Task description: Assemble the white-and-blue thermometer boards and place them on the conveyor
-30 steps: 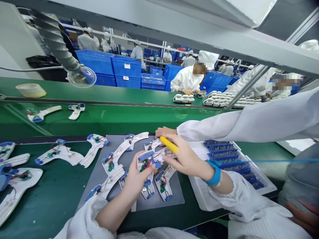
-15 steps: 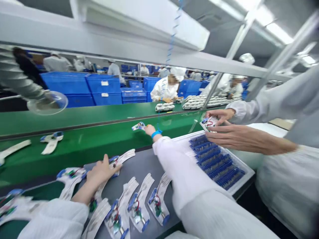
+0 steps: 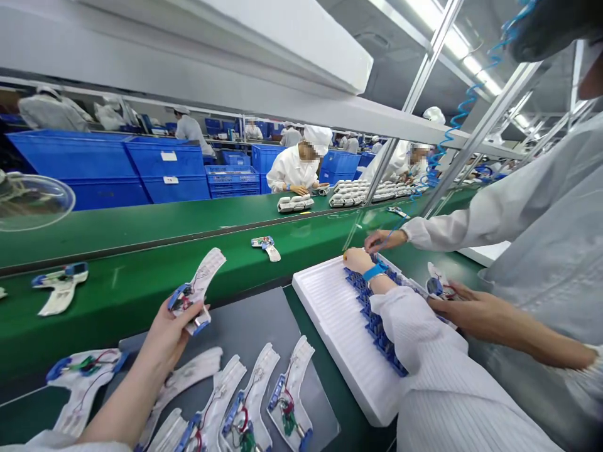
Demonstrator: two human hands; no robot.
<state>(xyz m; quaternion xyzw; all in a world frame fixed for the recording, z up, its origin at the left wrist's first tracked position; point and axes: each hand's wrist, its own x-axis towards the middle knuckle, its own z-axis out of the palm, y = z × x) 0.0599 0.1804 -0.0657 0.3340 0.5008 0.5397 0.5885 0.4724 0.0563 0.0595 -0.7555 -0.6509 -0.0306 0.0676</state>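
Observation:
My left hand (image 3: 166, 334) is closed round a white gun-shaped half shell (image 3: 196, 287) with blue fittings and wires, held up above the grey mat (image 3: 257, 317). My right hand (image 3: 358, 259), with a blue wrist strap (image 3: 375, 272), rests curled at the far end of a white foam tray (image 3: 339, 326), on its rows of small blue parts (image 3: 372, 320). A bit of a yellow tool shows at its fingertips. Several more half shells (image 3: 287, 392) lie on the mat near me.
A co-worker on the right has one hand (image 3: 384, 239) at the tray's far edge and the other (image 3: 464, 309) holding a shell (image 3: 436, 285). Shells (image 3: 266, 246) (image 3: 59, 286) lie on the green belt (image 3: 141, 276). Blue crates (image 3: 164, 169) and other workers are behind.
My left hand has lifted a half shell off the mat. My right hand has drawn back from the belt, leaving a shell there, and now sits on the foam tray. The view turned right.

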